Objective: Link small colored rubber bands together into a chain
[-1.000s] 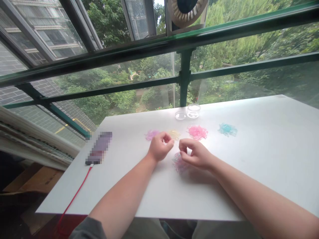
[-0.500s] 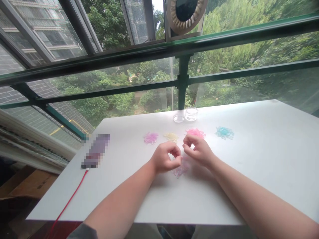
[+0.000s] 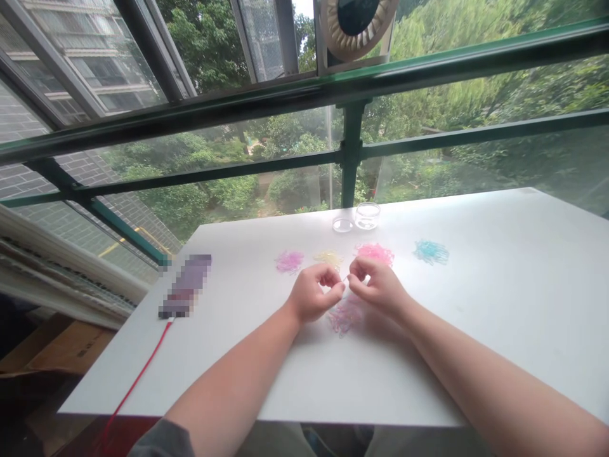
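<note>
My left hand (image 3: 314,292) and my right hand (image 3: 377,284) are both pinched, with their fingertips nearly meeting. Something thin and pale spans the small gap between them, too small to make out. Below the fingertips lies a mixed pile of small pink and purple pieces (image 3: 343,317). Behind the hands, from left to right, are a purple pile (image 3: 289,261), a pale yellow pile (image 3: 327,258), a pink pile (image 3: 375,252) partly hidden by my right hand, and a teal pile (image 3: 431,251).
A clear round container (image 3: 367,216) and a clear shallow lid (image 3: 342,224) stand at the back edge of the white table (image 3: 499,317). A blurred-out phone (image 3: 186,285) with a red cable (image 3: 143,374) lies at the left. Green railing runs behind the table.
My left hand has moved slightly up, its fingertips now closer to those of my right hand. More of the mixed pile shows below. My right hand has barely moved.
</note>
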Available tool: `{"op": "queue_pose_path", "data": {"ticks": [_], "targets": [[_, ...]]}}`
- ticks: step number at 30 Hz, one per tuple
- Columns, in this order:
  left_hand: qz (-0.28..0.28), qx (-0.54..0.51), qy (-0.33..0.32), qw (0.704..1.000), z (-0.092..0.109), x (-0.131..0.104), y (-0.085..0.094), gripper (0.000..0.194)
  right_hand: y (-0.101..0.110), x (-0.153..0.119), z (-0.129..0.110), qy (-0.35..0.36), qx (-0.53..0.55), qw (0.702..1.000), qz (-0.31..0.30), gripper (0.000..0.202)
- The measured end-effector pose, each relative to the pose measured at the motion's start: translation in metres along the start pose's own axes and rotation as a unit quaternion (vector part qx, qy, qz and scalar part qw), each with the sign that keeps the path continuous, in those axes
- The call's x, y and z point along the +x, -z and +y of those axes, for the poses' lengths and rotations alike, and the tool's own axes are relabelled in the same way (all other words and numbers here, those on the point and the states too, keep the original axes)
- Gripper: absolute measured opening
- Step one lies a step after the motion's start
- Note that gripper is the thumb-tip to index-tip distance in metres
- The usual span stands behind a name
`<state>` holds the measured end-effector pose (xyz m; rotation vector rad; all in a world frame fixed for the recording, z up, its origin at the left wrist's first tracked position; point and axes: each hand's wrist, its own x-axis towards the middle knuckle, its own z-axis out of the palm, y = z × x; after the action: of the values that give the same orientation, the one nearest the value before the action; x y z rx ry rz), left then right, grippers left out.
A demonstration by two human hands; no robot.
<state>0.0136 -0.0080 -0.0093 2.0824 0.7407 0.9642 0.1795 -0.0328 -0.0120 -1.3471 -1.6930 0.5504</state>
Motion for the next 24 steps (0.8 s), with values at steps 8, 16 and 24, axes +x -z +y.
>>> {"op": "queue_pose_path", "data": {"ticks": [8,16,24], "targets": [[-0.045,0.017,-0.010,0.999,0.003,-0.001,-0.001,0.006,-0.003,0.000,0.003,-0.033,-0.026,0.998,0.036,0.009],[0.035,0.055,0.077,0.995,-0.010,0.006,0.001,0.006,0.001,-0.003,-0.003,0.025,-0.007,0.999,-0.032,0.010],[0.096,0.093,0.121,0.984,-0.023,0.009,0.004,0.009,0.001,-0.011,-0.012,0.096,0.014,0.990,-0.104,0.015]]}}
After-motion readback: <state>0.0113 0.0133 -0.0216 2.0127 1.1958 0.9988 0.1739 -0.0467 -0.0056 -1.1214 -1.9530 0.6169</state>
